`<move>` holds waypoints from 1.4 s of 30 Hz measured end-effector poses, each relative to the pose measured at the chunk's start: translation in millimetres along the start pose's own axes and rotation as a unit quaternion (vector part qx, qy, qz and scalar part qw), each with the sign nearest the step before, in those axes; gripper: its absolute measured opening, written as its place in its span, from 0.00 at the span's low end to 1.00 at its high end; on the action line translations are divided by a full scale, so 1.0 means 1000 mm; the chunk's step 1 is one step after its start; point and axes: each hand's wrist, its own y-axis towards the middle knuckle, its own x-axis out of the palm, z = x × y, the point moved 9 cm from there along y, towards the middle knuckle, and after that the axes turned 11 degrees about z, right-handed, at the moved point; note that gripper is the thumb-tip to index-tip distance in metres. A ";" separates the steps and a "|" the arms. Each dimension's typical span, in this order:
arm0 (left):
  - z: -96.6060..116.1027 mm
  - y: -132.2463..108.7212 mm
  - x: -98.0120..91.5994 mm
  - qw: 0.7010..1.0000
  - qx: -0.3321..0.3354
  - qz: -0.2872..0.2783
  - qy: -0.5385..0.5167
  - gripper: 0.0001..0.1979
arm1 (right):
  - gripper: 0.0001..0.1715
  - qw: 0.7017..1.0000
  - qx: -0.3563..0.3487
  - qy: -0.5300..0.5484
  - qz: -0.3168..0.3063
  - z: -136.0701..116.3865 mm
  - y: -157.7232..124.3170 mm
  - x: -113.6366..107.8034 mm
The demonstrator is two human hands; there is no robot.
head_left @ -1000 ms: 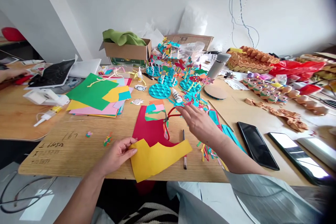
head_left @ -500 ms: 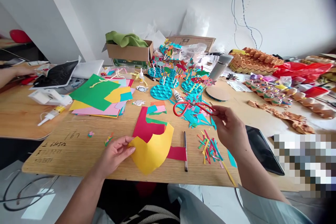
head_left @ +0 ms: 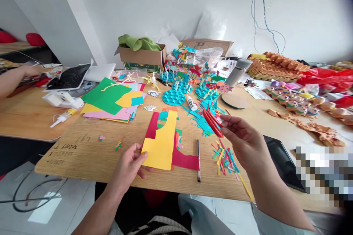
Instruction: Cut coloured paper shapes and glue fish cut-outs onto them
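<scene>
My left hand (head_left: 131, 165) pinches the left edge of a yellow paper sheet (head_left: 158, 150), which has a curved notch cut from its upper side. Red-handled scissors (head_left: 212, 123) are gripped by their handles in my right hand (head_left: 241, 139), their blades hard to make out. Under and beside the yellow sheet lies cut dark red paper (head_left: 187, 161), along with small green and blue pieces. A pen (head_left: 198, 161) rests at the right end of the red paper. Thin coloured paper strips (head_left: 224, 159) are heaped near my right hand.
Stacked coloured paper (head_left: 107, 97) lies at the left, near a glue bottle (head_left: 63, 116). Blue egg-tray discs (head_left: 173, 97) with paper fish stand at the back, beside a grey flask (head_left: 238, 73). A black tablet (head_left: 284, 163) lies right. Another person's hand (head_left: 27, 71) shows far left.
The yellow sheet has turned and now lies flatter over the red paper. My right hand has turned the scissors, bringing their handles together. The whole view has shifted slightly.
</scene>
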 end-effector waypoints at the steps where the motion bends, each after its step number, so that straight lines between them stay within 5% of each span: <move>1: -0.004 -0.001 0.001 1.000 -0.007 -0.002 0.013 0.23 | 0.18 1.000 0.006 0.006 -0.009 -0.001 -0.001 0.003; 7: -0.011 0.002 -0.009 0.984 0.021 0.015 0.176 0.22 | 0.20 0.999 0.011 -0.008 -0.044 -0.004 -0.007 0.019; 10: 0.014 -0.001 -0.026 0.931 0.139 0.109 0.319 0.16 | 0.20 0.997 0.007 -0.027 -0.068 -0.005 -0.013 0.029; 13: 0.041 -0.017 -0.031 0.885 0.252 0.175 0.350 0.14 | 0.18 0.994 -0.009 -0.048 -0.101 -0.011 -0.023 0.045; 16: 0.045 -0.032 -0.012 0.930 0.266 0.081 0.240 0.15 | 0.14 0.984 -0.042 -0.068 -0.157 -0.024 -0.040 0.074; 19: 0.044 -0.044 0.014 0.974 0.210 -0.048 0.066 0.27 | 0.12 0.967 -0.093 -0.096 -0.218 -0.040 -0.060 0.110; 22: 0.056 -0.050 0.026 0.968 0.190 -0.105 -0.126 0.30 | 0.11 0.941 -0.165 -0.132 -0.264 -0.054 -0.081 0.145; 25: 0.063 -0.046 0.017 0.947 0.184 -0.079 -0.250 0.27 | 0.14 0.920 -0.218 -0.145 -0.293 -0.060 -0.098 0.171; 30: 0.057 -0.038 -0.008 0.941 0.156 -0.035 -0.297 0.27 | 0.18 0.900 -0.222 -0.115 -0.358 -0.056 -0.120 0.194; 34: 0.049 -0.028 -0.051 0.962 0.139 0.025 -0.232 0.27 | 0.19 0.887 -0.227 -0.120 -0.383 -0.057 -0.122 0.187; 38: 0.045 -0.028 -0.124 0.967 0.168 0.187 0.030 0.32 | 0.13 0.897 -0.206 -0.158 -0.357 -0.050 -0.099 0.159; 42: 0.044 -0.032 -0.171 0.887 0.151 0.260 0.352 0.33 | 0.10 0.914 -0.195 -0.199 -0.295 -0.041 -0.070 0.122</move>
